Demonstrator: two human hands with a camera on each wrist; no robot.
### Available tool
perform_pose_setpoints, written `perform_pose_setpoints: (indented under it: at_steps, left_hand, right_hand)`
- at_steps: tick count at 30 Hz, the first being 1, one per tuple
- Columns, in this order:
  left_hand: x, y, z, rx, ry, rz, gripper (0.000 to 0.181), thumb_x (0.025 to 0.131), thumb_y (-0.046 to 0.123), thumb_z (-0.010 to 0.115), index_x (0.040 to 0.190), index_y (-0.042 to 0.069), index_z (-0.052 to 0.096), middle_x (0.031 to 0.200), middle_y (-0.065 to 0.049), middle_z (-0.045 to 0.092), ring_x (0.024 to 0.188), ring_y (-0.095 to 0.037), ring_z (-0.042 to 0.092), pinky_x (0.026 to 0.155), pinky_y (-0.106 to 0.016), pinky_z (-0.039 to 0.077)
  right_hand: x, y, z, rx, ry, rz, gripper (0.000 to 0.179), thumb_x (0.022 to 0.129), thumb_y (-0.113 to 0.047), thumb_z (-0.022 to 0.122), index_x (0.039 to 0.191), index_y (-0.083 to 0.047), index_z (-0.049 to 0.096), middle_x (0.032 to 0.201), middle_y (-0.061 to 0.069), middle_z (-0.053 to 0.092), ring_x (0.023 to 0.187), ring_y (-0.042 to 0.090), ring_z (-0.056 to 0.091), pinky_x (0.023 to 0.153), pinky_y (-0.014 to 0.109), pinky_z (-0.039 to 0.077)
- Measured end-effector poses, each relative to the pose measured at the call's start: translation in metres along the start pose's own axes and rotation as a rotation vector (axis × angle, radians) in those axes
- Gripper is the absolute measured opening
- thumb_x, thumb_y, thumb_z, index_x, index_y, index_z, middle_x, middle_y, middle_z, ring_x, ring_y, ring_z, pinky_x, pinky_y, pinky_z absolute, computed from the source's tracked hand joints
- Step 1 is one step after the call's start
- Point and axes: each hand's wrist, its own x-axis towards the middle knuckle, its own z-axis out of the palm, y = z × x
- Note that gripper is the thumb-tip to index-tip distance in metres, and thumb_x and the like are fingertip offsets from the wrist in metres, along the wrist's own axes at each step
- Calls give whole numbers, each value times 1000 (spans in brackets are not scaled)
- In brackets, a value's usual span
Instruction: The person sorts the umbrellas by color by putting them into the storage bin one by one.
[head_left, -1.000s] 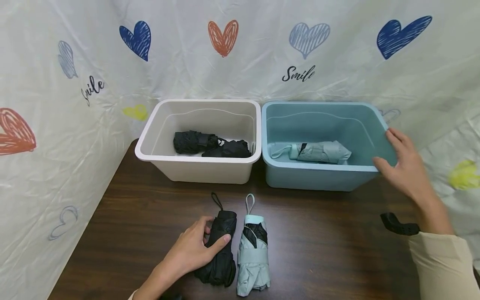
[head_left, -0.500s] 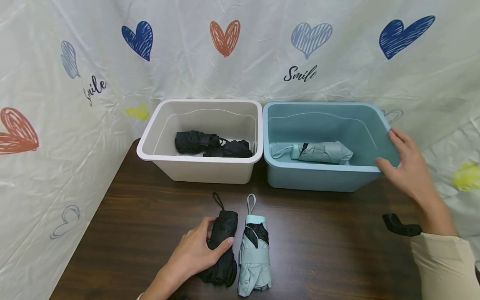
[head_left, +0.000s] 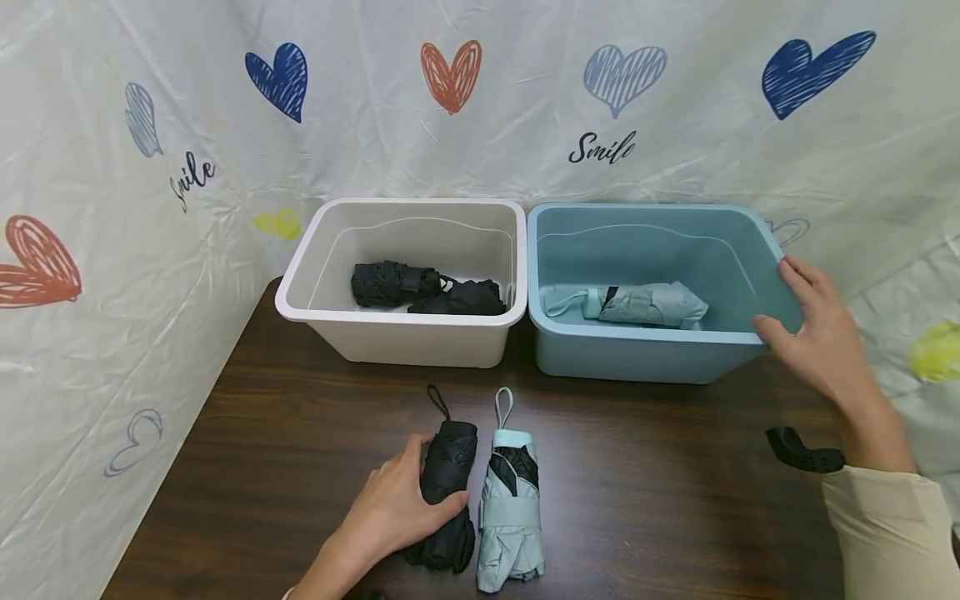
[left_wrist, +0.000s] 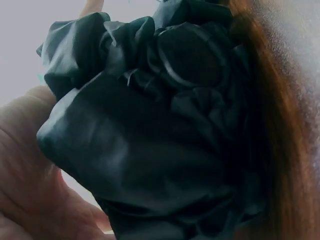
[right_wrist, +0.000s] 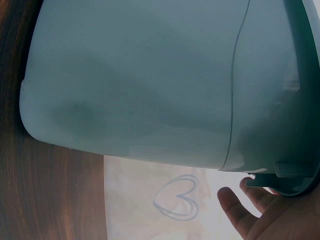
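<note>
My left hand (head_left: 397,504) grips a folded black umbrella (head_left: 450,467) that lies on the table, thumb across its right side and fingers at its left. Its bunched fabric (left_wrist: 130,135) fills the left wrist view. Right beside it lies a folded light-blue umbrella (head_left: 512,517), wrist loop pointing away. At the right end of the blue bin (head_left: 622,354), my right hand (head_left: 821,342) holds the rim. In the right wrist view, the fingers (right_wrist: 235,210) show beneath that rim. One light-blue umbrella (head_left: 652,304) lies inside this bin.
A white bin (head_left: 420,342) stands left of the blue one, their rims almost touching. Two black umbrellas (head_left: 393,283) lie in it. Behind the brown table (head_left: 637,467) hangs a pale sheet (head_left: 525,100) printed with hearts.
My left hand has shifted slightly, its thumb sliding lower onto the black umbrella's right side. The umbrellas and bins have stayed put, and my right hand keeps its place on the rim.
</note>
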Motion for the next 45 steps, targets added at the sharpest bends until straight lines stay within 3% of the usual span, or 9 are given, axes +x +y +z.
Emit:
perform_pose_setpoints:
  at_steps: [8,15,24,29,35,41,45]
  left_hand:
    - [1,1,1,-32,-4,-34,91,76,56,86,148,12,51,117,-11,73,103,-32,70,81,-55,57]
    - [0,-5,-1,-47,-1,-8,75,78,52,86,134,9,61,109,-4,71,100,-25,66,84,-50,56]
    - [-2,-18,-11,-158,-13,44,71,80,44,87,138,11,62,117,-5,70,111,-27,71,95,-54,58]
    - [-2,-28,-14,-232,-39,50,70,82,39,88,139,10,61,118,-6,69,103,-23,68,91,-46,58]
    - [-3,-40,-18,-326,-72,48,69,83,35,87,141,8,60,117,-7,68,89,-15,58,77,-27,49]
    - [-6,-45,-27,-380,-82,29,67,84,34,86,141,10,61,120,-7,67,97,-17,57,83,-32,50]
    - [-6,-50,-32,-408,-99,48,63,86,31,84,141,10,60,118,-6,67,100,-18,60,88,-36,50]
  right_hand:
    - [0,1,-2,-15,2,-2,77,96,-18,56,165,0,29,174,23,26,158,51,24,133,46,15]
    - [0,-2,0,-6,7,-14,77,95,-17,56,164,4,30,173,25,26,159,50,23,131,31,14]
    - [-1,-3,1,-11,-8,9,78,96,-19,56,166,-1,27,175,21,24,158,52,24,133,52,16]
    - [-1,-3,1,-13,-11,19,78,96,-19,56,166,-1,27,175,21,23,158,53,24,129,65,18]
    - [-2,-2,1,-8,-8,13,78,96,-19,56,166,-2,27,175,20,23,158,53,24,131,53,17]
    - [-3,-1,1,-3,5,5,77,96,-19,57,166,-2,28,175,20,25,156,53,26,130,41,18]
    - [-2,-3,1,-11,7,5,78,95,-18,57,166,-1,28,175,21,25,156,53,27,131,49,19]
